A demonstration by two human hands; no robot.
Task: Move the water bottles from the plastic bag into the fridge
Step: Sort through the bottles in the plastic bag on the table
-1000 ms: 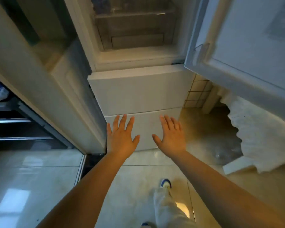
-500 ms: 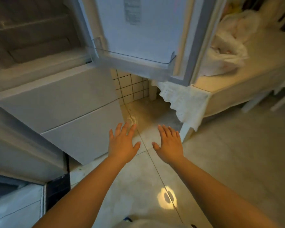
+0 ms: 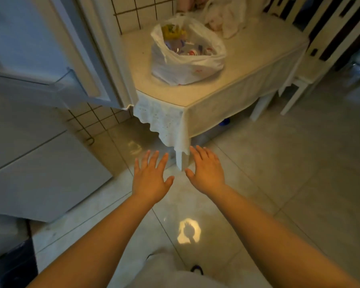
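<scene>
Both hands, left hand [image 3: 149, 179] and right hand [image 3: 206, 173], hover released and empty as the view has swung from the fridge [image 3: 40, 59] to the plastic bag [image 3: 187, 57] on the table [image 3: 247, 65] beside it, so fetching a bottle likely follows.

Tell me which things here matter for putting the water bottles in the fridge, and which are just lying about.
For the job:
plastic bag, open on the table
bottles showing inside it
fridge door, standing open
left hand and right hand, both empty, fingers spread

Just lying about:
white cloth bundle at the back of the table
chair
tablecloth
</scene>
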